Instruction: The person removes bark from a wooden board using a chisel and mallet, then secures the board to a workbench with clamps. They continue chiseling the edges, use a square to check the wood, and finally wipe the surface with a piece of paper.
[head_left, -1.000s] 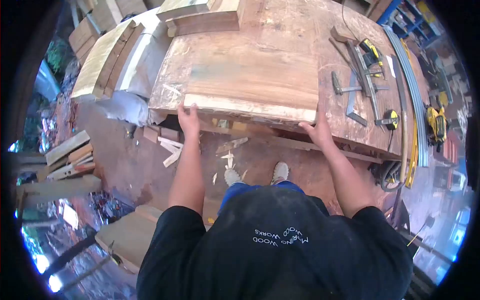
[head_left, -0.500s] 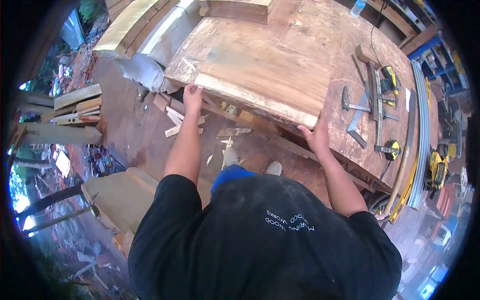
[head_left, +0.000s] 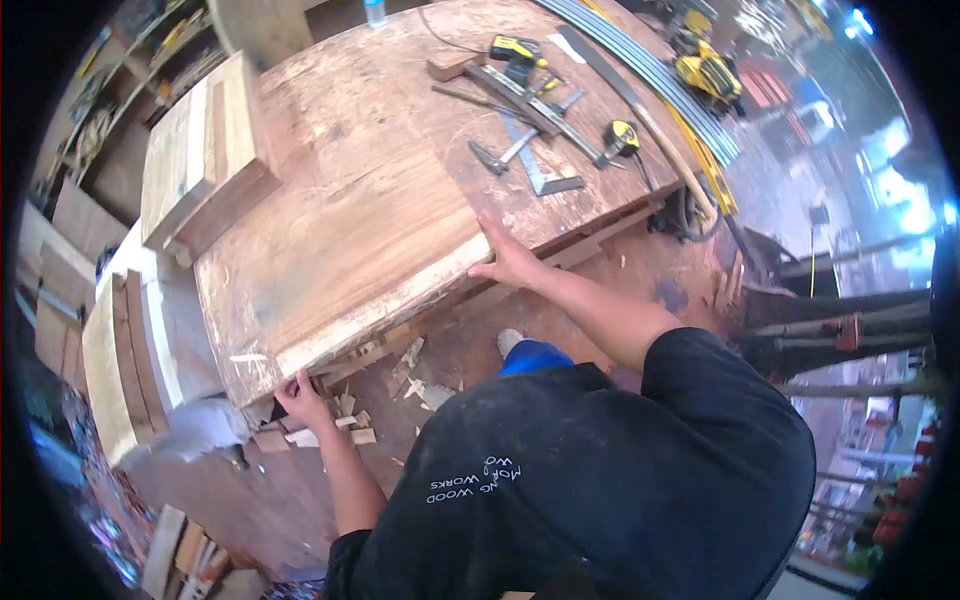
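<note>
big board (head_left: 350, 220): brown wood, matt, pale rough edge | table (head_left: 420, 90): worn scratched wood | square (head_left: 530, 170): grey metal | shirt (head_left: 620, 480): black cloth

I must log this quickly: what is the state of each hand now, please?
Left hand: closed on the near edge of the wood slab.
Right hand: closed on the same near edge, at its other end.

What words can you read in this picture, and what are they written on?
"MORO WOOD WORKS": printed in white on the person's black shirt, upside down in this view; the first word is blurry, so uncertain.
Yellow tape measure: any marking too small to read.
Yellow power tool: label too blurred to read.
</note>
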